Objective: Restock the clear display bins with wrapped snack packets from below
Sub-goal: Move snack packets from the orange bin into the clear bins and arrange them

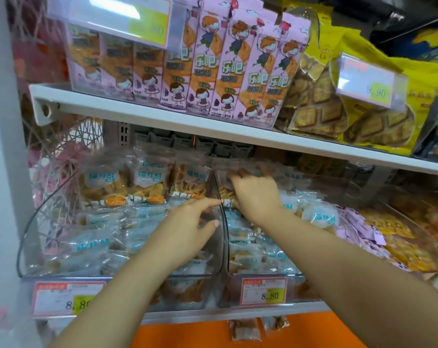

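Two clear display bins sit side by side on the lower shelf, the left bin (49, 217) and the right bin (268, 275). Both hold several small clear-wrapped snack packets (100, 237) with blue labels. Larger clear bags of swirl biscuits (147, 187) stand at the back. My left hand (195, 222) reaches into the left bin near the divider (224, 222), fingers loosely extended over the packets. My right hand (255, 189) is deeper in the right bin, its fingers curled on the top of a clear biscuit bag (226, 189) at the back.
Above, a white shelf (162, 119) carries pink snack boxes (228, 71) and yellow waffle-biscuit bags (320, 96). Price tags (264, 291) hang on the bin fronts. A third bin with pink and orange packets (388, 234) lies right. Loose packets (245, 331) hang below over an orange panel.
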`<action>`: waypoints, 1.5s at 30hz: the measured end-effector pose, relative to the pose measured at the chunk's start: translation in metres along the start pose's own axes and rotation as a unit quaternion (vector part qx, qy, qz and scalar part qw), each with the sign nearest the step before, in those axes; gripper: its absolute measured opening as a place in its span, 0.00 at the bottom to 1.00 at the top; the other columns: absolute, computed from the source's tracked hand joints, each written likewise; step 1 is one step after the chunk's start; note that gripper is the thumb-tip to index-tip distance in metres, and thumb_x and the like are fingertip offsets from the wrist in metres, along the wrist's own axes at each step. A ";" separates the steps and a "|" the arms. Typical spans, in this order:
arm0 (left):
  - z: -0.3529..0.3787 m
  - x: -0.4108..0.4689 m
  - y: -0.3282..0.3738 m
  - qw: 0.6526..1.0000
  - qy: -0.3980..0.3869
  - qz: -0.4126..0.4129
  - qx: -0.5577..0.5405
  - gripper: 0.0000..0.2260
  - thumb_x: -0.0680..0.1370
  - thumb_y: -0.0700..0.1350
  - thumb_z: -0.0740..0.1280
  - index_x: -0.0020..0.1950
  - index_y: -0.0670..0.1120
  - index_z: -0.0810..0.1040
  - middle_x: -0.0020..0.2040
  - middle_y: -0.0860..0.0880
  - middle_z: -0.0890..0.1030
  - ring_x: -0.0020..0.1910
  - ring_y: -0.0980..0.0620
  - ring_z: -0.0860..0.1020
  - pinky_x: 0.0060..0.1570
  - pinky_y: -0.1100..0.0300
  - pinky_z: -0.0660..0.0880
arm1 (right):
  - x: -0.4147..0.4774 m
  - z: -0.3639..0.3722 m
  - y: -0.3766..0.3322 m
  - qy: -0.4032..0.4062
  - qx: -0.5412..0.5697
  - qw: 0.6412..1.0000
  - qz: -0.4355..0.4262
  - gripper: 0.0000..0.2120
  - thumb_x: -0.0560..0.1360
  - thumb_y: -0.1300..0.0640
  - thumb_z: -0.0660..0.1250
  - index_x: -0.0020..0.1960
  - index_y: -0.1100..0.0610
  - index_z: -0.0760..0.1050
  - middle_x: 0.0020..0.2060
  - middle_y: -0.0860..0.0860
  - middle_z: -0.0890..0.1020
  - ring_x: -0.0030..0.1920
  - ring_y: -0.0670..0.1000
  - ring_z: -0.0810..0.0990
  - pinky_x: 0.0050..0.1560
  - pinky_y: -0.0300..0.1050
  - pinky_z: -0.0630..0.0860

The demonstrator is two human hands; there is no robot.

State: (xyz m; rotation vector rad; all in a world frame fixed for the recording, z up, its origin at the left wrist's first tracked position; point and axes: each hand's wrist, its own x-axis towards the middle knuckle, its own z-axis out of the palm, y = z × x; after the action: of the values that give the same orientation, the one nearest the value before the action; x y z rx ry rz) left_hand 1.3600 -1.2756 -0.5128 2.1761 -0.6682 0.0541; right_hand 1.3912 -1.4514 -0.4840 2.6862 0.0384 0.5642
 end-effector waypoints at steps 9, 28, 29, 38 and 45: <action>0.005 0.002 -0.002 1.000 0.019 -0.001 -0.007 0.17 0.79 0.47 0.64 0.67 0.60 0.71 0.55 0.59 0.75 0.52 0.59 0.75 0.54 0.59 0.74 | 0.000 0.000 0.003 -0.040 0.029 0.998 -0.048 0.28 0.74 0.54 0.67 0.71 0.49 0.61 0.65 0.52 0.72 0.64 0.57 0.72 0.71 0.52 0.58; 0.075 0.005 0.081 0.953 0.022 0.159 0.256 0.21 0.76 0.41 0.68 0.66 0.58 0.75 0.74 0.47 0.62 0.73 0.44 0.59 0.67 0.44 0.66 | -0.151 0.020 0.115 0.117 0.169 0.975 0.082 0.16 0.63 0.60 0.78 0.49 0.55 0.82 0.51 0.53 0.82 0.47 0.56 0.83 0.61 0.67 0.67; 0.082 0.012 0.084 0.944 0.012 0.161 0.288 0.22 0.76 0.42 0.67 0.68 0.59 0.72 0.76 0.46 0.58 0.74 0.42 0.54 0.69 0.42 0.63 | -0.153 0.023 0.116 0.122 0.162 0.976 0.085 0.17 0.62 0.60 0.79 0.50 0.55 0.82 0.53 0.54 0.82 0.47 0.56 0.83 0.62 0.68 0.66; 0.118 0.054 0.079 0.932 0.017 0.093 0.351 0.30 0.75 0.47 0.70 0.74 0.61 0.61 0.75 0.46 0.55 0.73 0.39 0.51 0.67 0.45 0.66 | -0.136 0.034 0.131 0.065 0.084 0.993 0.047 0.34 0.68 0.51 0.75 0.71 0.53 0.67 0.68 0.53 0.72 0.57 0.58 0.78 0.69 0.68 0.55; 0.129 0.060 0.080 0.929 0.024 0.073 0.361 0.30 0.75 0.48 0.70 0.74 0.58 0.62 0.73 0.46 0.56 0.70 0.41 0.52 0.59 0.50 0.71 | -0.129 0.039 0.135 0.048 0.062 0.996 0.030 0.37 0.69 0.50 0.74 0.74 0.54 0.62 0.72 0.50 0.68 0.61 0.56 0.74 0.72 0.65 0.46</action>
State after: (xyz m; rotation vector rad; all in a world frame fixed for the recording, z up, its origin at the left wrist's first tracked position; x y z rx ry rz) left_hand 1.3494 -1.4379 -0.5232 2.8030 -0.8765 0.5027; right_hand 1.2813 -1.6043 -0.5143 2.7868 0.0204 0.7313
